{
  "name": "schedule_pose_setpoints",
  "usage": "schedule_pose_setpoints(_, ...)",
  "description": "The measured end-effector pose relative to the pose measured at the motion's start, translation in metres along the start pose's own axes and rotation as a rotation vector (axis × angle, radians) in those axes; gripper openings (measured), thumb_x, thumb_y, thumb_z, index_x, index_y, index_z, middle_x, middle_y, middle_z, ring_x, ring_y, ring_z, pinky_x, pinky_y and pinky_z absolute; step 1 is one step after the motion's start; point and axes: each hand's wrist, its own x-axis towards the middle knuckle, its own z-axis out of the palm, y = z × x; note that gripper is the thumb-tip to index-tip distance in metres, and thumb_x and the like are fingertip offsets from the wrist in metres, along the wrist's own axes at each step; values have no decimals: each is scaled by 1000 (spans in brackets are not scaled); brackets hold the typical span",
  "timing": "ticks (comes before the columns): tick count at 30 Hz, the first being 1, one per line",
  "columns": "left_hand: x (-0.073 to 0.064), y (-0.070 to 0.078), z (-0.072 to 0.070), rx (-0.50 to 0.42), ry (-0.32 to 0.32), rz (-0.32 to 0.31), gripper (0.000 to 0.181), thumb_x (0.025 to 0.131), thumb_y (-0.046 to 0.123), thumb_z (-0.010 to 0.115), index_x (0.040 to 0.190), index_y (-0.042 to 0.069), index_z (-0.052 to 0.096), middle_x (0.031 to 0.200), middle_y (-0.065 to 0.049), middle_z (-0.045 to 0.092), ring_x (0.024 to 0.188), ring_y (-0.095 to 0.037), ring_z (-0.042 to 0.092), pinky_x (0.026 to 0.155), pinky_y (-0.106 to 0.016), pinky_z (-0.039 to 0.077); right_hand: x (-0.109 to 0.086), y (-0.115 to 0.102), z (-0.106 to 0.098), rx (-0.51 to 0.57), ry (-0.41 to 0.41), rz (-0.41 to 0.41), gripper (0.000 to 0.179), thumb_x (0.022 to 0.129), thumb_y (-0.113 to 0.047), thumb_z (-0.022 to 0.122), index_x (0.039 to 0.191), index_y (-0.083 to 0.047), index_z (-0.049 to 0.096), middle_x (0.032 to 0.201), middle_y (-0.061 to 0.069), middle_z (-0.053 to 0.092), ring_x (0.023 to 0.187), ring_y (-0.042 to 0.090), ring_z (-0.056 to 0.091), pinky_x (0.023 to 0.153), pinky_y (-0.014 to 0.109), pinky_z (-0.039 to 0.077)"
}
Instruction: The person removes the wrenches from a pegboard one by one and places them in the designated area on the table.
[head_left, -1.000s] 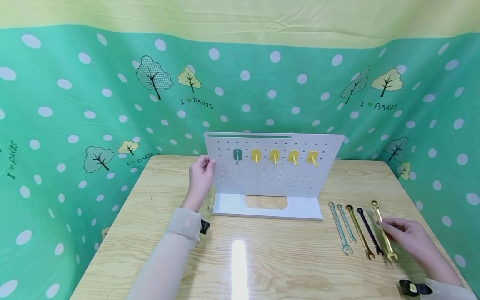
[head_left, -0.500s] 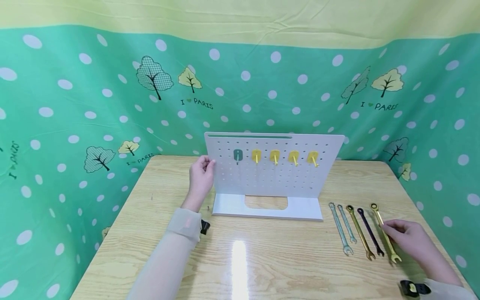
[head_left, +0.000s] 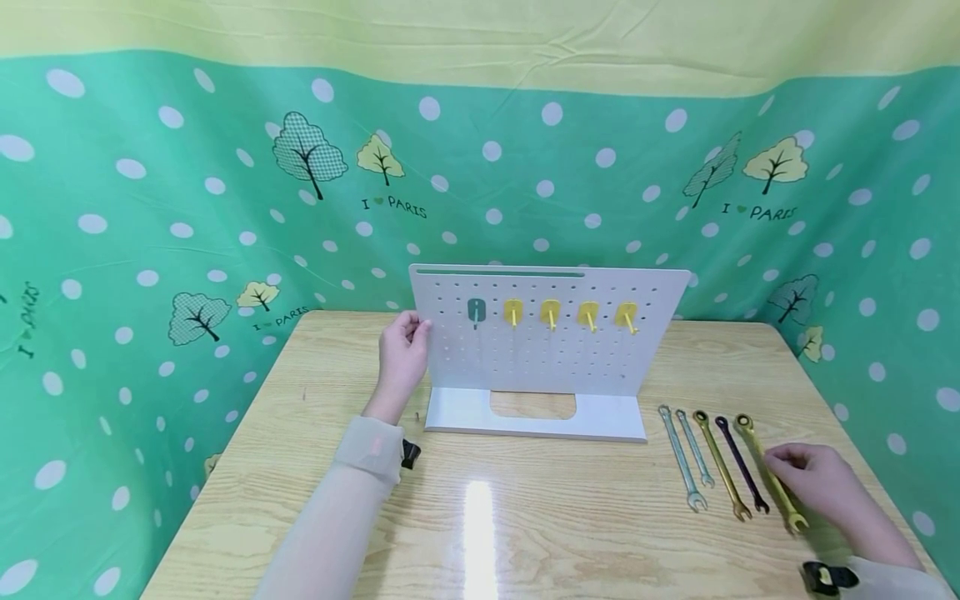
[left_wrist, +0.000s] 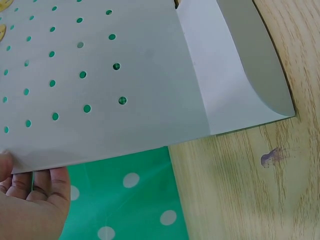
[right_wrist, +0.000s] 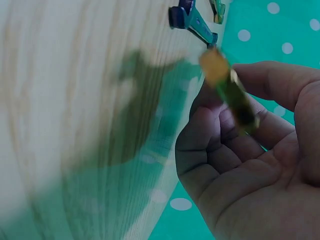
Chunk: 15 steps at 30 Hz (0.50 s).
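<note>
A white pegboard stands upright on its base, carrying one green hook and several yellow hooks. My left hand grips its left edge, with the thumb on the front and fingers behind in the left wrist view. At the right, my right hand pinches the shaft of a gold combination wrench between thumb and fingers, low over the table. To its left lie a dark purple wrench, a darker gold wrench and two silver wrenches. The gold wrench is blurred in the right wrist view.
The wooden table carries everything, with a bright light reflection near its front middle. A green polka-dot curtain surrounds its back and sides. The pegboard's base has an oblong cutout.
My right hand has brought the gold wrench lower and turned it slightly, its ring end shifting left and nearer and its open end to the right. The left hand and pegboard keep their place.
</note>
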Motion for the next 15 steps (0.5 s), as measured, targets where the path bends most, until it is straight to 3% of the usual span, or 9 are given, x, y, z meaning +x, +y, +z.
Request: schedule_pose_setpoints(15, 0, -2, 0, -1, -7, -5, 13, 104, 6, 57, 104, -6, 64, 97, -18, 69, 82, -25, 62, 67, -23, 52, 3, 1, 3, -62, 32, 5, 29, 100, -17, 60, 98, 10, 71, 84, 11, 69, 70, 20, 58, 58, 37, 49)
